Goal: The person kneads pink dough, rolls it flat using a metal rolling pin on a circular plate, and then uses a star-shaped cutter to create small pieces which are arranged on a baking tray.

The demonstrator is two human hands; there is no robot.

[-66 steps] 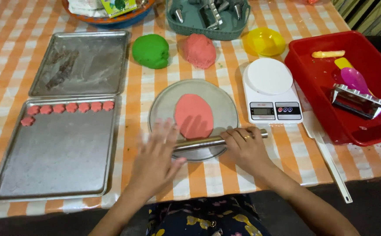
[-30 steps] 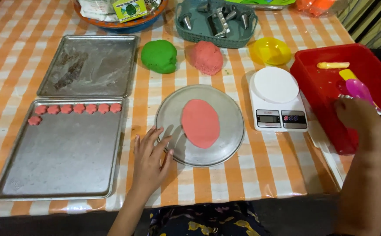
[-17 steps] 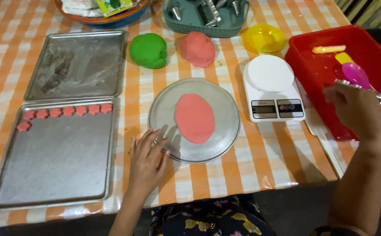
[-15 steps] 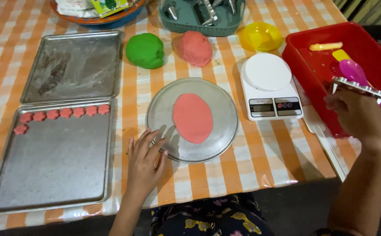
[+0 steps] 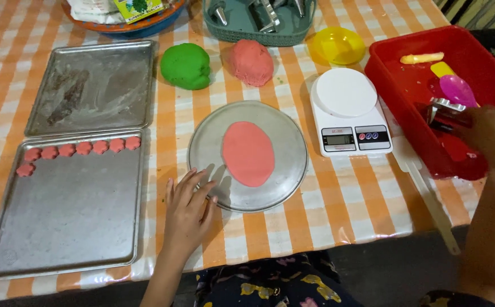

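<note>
Left hand (image 5: pixel 188 207) is resting spread, touching the round tray (image 5: pixel 293 170)'s near-left rim; right hand (image 5: pixel 489 136) is gripping a metal cutter (image 5: pixel 445 112) over the red bin (image 5: pixel 406 85), well right of the pink dough oval (image 5: pixel 248 152).

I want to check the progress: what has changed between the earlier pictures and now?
The right hand left the rolling pin, now out of sight, and moved right into the red bin, holding a metal tool. The left hand stays at the round tray; pink dough unchanged.
</note>
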